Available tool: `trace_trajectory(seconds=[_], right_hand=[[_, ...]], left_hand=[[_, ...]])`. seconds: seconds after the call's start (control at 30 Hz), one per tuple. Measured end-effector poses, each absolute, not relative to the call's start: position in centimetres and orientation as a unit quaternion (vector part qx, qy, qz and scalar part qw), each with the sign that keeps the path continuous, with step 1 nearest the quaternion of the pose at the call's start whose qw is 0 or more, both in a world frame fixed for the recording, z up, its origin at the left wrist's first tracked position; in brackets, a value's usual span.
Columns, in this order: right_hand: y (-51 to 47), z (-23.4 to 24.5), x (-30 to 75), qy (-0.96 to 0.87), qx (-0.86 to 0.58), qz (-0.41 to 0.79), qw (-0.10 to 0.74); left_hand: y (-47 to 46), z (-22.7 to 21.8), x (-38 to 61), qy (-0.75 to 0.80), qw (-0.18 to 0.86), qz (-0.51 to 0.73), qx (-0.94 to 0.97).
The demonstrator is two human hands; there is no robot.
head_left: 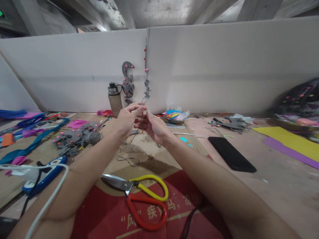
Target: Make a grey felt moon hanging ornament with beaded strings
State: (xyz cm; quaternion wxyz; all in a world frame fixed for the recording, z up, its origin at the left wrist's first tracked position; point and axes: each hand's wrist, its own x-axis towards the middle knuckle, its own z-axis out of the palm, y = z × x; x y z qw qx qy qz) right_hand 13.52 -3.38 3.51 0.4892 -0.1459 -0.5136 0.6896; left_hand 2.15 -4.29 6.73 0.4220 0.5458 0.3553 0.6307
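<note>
My left hand (128,118) and my right hand (152,126) meet above the table's middle, fingers pinched together on a thin grey string (128,156). The string trails down in loose loops onto the table below them. Right behind my fingertips a strand of grey felt shapes with pink beads (146,84) hangs against the white partition. What exactly sits between the fingertips is too small to make out.
Scissors (142,192) with yellow and red handles lie on a red cloth (104,212) near me. A black phone (231,154) lies right. A pile of grey felt pieces (74,137), a bottle (115,99), a bowl (175,116) and coloured foam sheets (291,144) surround the middle.
</note>
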Motion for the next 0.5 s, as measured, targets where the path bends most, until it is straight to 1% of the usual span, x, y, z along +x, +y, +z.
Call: trace_trajectory(seconds=[0.1,0.2,0.4,0.5], right_hand=[[-4.1,3.6,13.7,-0.506,-0.151,0.715,0.459],[-4.2,3.5,13.9,-0.512,-0.158,0.712,0.453],[-3.4,3.1,14.1,-0.523,-0.218,0.671,0.478],[-2.9,3.1,14.5,-0.507,-0.262,0.635,0.520]], left_hand=[[-4.0,6.8,1.9,0.356,0.442,0.642,0.515],[-3.2,6.7,1.3,0.350,0.419,0.673,0.500],[-1.9,6.4,0.1,0.346,0.376,0.725,0.462],[-1.6,6.1,0.0,0.331,0.413,0.729,0.435]])
